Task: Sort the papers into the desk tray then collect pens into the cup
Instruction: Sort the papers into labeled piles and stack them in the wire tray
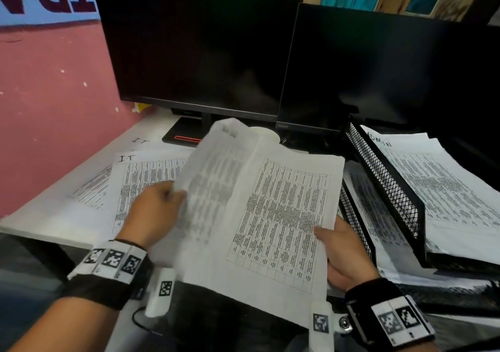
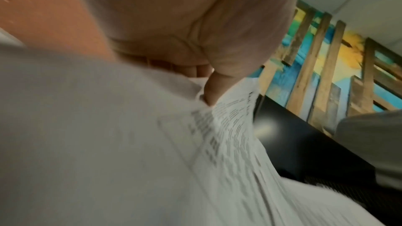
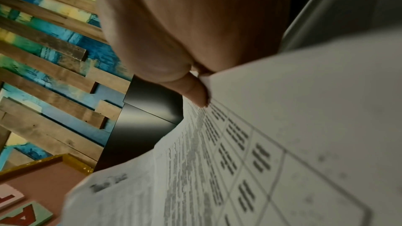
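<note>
Before two dark monitors [image 1: 200,54], a sheaf of papers [image 1: 278,216] is gripped by the right hand [image 1: 343,254] while one sheet [image 1: 211,184] is pinched aside by the left hand [image 1: 151,211], apparently for sorting; the mesh desk tray [image 1: 384,178] stands just right.

Bare forearms, black wristbands [image 1: 97,288] with white square-coded marker blocks [image 1: 400,320], black cable

White desk [image 1: 48,216], papers [image 1: 140,178], mesh tray [image 1: 389,189], 2 monitors [image 1: 200,54]
</note>
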The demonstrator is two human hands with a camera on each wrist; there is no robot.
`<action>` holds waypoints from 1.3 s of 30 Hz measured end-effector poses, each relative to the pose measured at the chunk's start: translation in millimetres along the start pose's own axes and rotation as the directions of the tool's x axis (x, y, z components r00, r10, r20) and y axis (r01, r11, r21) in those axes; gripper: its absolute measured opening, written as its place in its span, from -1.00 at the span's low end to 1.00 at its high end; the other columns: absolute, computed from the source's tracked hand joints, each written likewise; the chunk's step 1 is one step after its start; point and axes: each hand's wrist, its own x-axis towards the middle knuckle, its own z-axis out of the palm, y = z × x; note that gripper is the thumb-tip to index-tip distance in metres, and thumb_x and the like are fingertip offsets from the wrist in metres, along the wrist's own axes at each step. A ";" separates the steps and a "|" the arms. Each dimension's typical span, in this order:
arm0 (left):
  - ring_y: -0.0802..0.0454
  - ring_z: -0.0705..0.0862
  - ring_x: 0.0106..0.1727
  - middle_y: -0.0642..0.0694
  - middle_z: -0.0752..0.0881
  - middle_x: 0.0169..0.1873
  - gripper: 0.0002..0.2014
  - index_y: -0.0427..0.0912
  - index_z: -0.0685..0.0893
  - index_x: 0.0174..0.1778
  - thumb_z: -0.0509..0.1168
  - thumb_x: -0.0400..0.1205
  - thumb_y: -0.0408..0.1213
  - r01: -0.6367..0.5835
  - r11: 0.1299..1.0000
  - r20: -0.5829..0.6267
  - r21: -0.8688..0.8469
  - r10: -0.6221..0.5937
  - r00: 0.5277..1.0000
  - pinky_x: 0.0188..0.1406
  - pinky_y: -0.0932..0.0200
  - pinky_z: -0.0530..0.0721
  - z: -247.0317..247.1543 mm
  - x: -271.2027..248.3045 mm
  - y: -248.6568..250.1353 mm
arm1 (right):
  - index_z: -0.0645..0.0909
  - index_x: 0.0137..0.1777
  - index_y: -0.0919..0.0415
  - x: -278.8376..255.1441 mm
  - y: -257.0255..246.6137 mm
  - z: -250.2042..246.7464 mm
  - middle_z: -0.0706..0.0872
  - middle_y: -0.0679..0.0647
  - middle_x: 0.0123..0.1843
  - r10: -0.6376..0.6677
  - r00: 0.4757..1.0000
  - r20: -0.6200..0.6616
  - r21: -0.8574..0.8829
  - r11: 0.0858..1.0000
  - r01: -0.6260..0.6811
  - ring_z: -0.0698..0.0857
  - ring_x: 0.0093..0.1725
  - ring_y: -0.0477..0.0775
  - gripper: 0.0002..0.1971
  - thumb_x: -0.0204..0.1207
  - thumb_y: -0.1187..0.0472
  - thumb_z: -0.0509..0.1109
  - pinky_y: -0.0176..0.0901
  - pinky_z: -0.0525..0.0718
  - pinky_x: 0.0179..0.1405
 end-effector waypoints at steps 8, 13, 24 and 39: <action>-0.25 0.77 -0.23 -0.33 0.81 -0.12 -0.77 -0.23 0.74 0.17 0.21 0.80 -0.21 -0.003 0.804 -0.206 -0.595 -0.149 0.967 -0.20 -0.15 0.73 -50.0 8.2 -23.5 | 0.73 0.38 0.15 -0.4 -3.3 0.9 0.91 0.22 0.21 0.000 1.000 -0.004 0.019 1.000 0.000 0.88 0.20 0.36 -0.54 0.73 0.61 0.21 0.41 0.80 0.28; -0.05 0.67 -0.47 -0.18 0.78 -0.42 -0.81 -0.15 0.75 0.15 0.25 0.78 -0.21 0.090 0.877 -0.011 -0.472 -0.108 0.994 -0.46 -0.03 0.64 -16.6 1.0 -24.6 | 0.69 0.48 0.15 2.1 -1.2 10.9 0.88 0.25 0.29 0.023 1.000 0.017 0.034 0.999 -0.024 0.86 0.28 0.39 -0.51 0.74 0.59 0.19 0.49 0.72 0.40; -0.09 0.82 -0.20 -0.03 0.85 -0.16 -0.75 0.14 0.70 0.20 0.23 0.79 -0.31 0.006 0.969 0.380 -0.248 0.091 0.921 -0.16 0.04 0.77 39.8 -27.1 1.0 | 0.68 0.47 0.23 -4.6 0.9 41.3 0.88 0.21 0.31 -0.060 0.992 0.110 -0.121 0.990 0.074 0.87 0.28 0.26 -0.65 0.73 0.46 0.39 0.36 0.74 0.42; -0.14 0.83 0.17 -0.07 0.86 0.11 -0.78 0.08 0.77 0.22 0.27 0.76 -0.03 -0.046 0.964 0.344 0.261 -0.049 0.938 0.19 -0.04 0.73 -28.6 -22.2 -33.2 | 0.72 0.42 0.22 -4.6 -1.1 56.5 0.93 0.17 0.19 -0.096 0.990 0.106 -0.197 0.974 0.115 0.92 0.16 0.24 -0.62 0.72 0.54 0.31 0.35 0.80 0.31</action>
